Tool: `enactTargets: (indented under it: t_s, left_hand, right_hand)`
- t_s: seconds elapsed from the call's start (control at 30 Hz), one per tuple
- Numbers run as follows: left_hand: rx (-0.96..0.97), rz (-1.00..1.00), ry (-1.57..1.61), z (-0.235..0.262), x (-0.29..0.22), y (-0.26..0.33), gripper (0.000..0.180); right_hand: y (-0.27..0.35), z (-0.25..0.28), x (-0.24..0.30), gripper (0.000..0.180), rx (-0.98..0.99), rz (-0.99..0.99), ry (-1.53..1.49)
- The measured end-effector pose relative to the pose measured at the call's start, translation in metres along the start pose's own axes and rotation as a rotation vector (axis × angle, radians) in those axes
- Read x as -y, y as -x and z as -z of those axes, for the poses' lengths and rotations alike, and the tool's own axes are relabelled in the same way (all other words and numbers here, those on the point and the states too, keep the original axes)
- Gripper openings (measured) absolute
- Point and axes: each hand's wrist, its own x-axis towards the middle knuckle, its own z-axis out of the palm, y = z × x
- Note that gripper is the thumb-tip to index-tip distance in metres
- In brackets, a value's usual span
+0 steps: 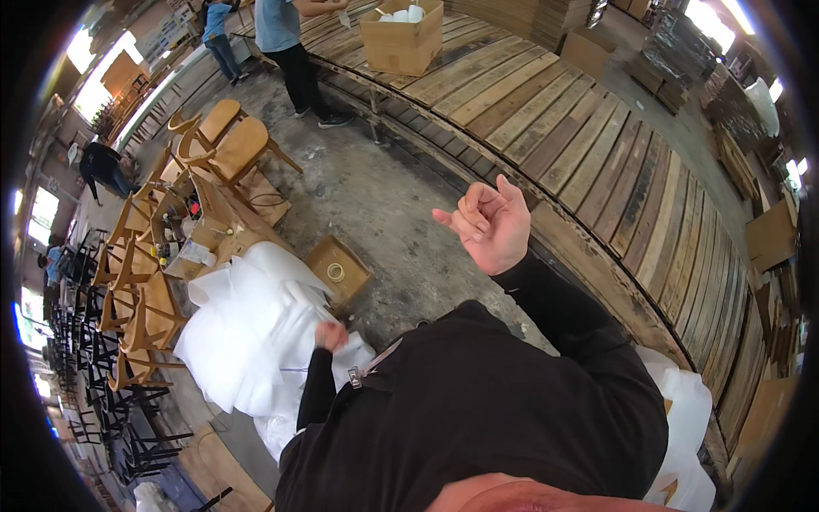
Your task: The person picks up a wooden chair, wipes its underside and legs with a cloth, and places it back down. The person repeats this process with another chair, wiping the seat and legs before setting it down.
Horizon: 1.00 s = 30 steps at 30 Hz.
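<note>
My right hand (pixel 490 229) is raised in front of me, between the concrete floor (pixel 426 264) and the edge of the slatted wooden platform (pixel 546 136). Its thumb and one finger stand apart while the other fingers curl loosely; nothing shows in it. Lower and to the left, my left hand (pixel 331 335) is beside a big heap of white foam sheets (pixel 247 328). That hand is small and blurred, and its fingers cannot be made out. Whether it touches the foam is unclear.
An open cardboard box (pixel 338 271) with a tape roll (pixel 335 272) sits beyond the foam. Wooden chairs (pixel 243 154) stand left, with several black chairs (pixel 94 341) behind. A person (pixel 286 51) stands by the platform, near a cardboard box (pixel 401 43) holding white items.
</note>
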Motion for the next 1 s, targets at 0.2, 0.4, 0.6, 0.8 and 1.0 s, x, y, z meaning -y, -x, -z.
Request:
enactTargets:
  t_s: [0.2,0.4,0.6,0.8,1.0]
  left_hand:
    - [0.181,-0.631,0.554,0.057,-0.216,-0.094,0.017]
    - [0.150,-0.825,0.227,0.108,-0.338,-0.158,0.019]
    - [0.258,-0.590,0.358,0.161,-0.342,-0.231,0.019]
    - [0.183,-0.495,0.761,0.205,-0.323,-0.302,0.016]
    - [0.228,-0.517,0.629,0.305,-0.341,-0.431,0.017]
  right_hand:
    - [-0.132,0.031,-0.017,0.052,0.064,-0.069,0.081]
    - [-0.284,0.078,-0.055,0.048,0.138,-0.417,0.150]
    - [-0.426,0.090,-0.090,0.045,0.354,-0.851,0.149]
    - [-0.558,0.078,-0.144,0.045,0.500,-1.104,0.160]
    - [-0.701,0.072,-0.194,0.044,0.532,-1.079,0.252]
